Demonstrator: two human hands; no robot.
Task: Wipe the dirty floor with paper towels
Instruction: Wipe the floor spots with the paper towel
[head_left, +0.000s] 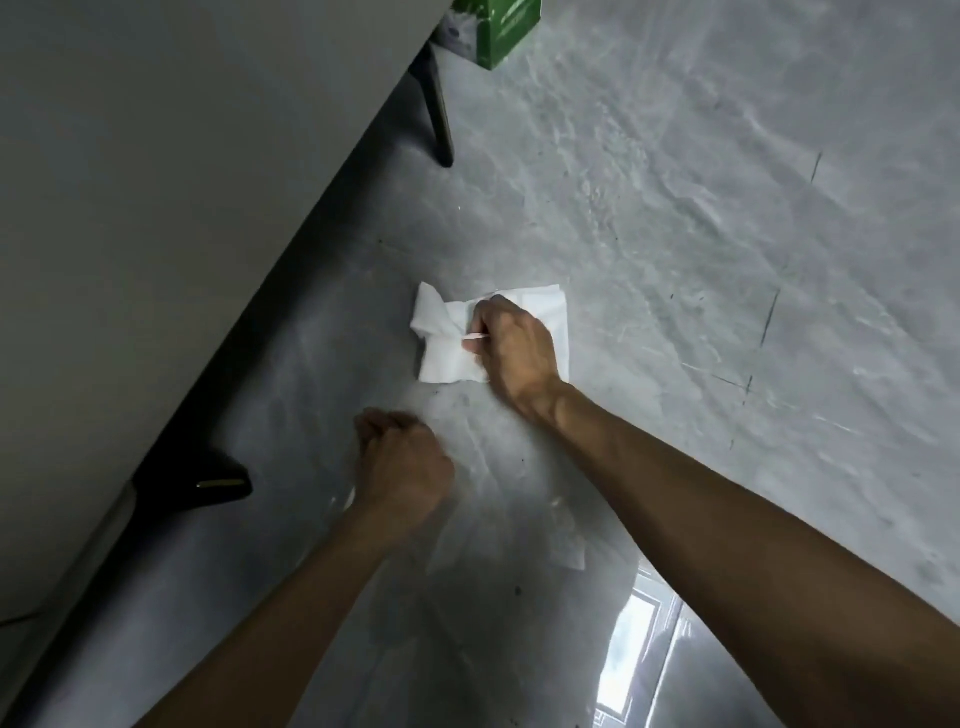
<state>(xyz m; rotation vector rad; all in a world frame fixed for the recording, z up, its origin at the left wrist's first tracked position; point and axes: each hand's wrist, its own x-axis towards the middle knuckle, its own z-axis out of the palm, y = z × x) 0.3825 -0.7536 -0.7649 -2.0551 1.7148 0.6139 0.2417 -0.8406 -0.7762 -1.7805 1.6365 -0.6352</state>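
Soft, dim daylight. The crumpled white paper towel (447, 345) in my right grip (514, 348) shows brightest. Below that grip, the glossy grey floor (727, 234) mirrors a glaring window reflection (631, 649). Left of my slightly blurred left grip (402, 462) runs a dark shadow band (270, 338).

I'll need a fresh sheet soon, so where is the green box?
The green box is at the top edge of the head view, partly cut off, just right of the dark table leg, well beyond the towel the right hand grips.

left forearm (291, 597): bare along all that shows
right forearm (701, 499): bare, tendons and veins raised toward the wrist
left grip (402, 462): bare hand, ridged knuckles
right grip (514, 348): bare hand
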